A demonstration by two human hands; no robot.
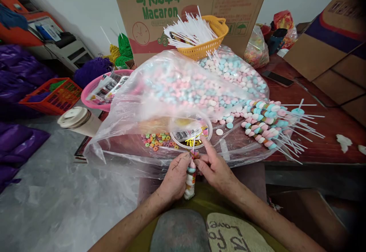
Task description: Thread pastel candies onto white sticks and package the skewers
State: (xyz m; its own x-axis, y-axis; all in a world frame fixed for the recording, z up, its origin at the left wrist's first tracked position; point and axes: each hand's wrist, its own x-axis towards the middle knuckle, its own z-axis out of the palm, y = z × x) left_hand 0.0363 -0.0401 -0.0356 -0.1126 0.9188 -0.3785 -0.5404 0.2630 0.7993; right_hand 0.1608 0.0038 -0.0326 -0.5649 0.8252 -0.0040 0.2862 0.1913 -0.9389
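Observation:
Above my lap, a marshmallow skewer [190,185] in a clear wrapper is held with its white stick pointing up and away from me. My left hand [177,174] is closed around its upper part from the left side. At the wrapper's gathered neck, my right hand [215,168] pinches with thumb and fingers, its index finger stretched forward. A small tie seems to be between the fingertips, but it is mostly hidden. Just beyond my hands is a round clear bowl [211,132] with printed wrappers [185,134] and gold twist ties [193,142].
Colourful cereal rings [160,140] lie left of the bowl. Behind stretches a big plastic bag of pastel marshmallows [177,84]. Unwrapped skewers [264,120] are piled right. A yellow basket of sticks [197,52], pink basket [88,95], lidded cup [78,120] and phone [277,78] stand around.

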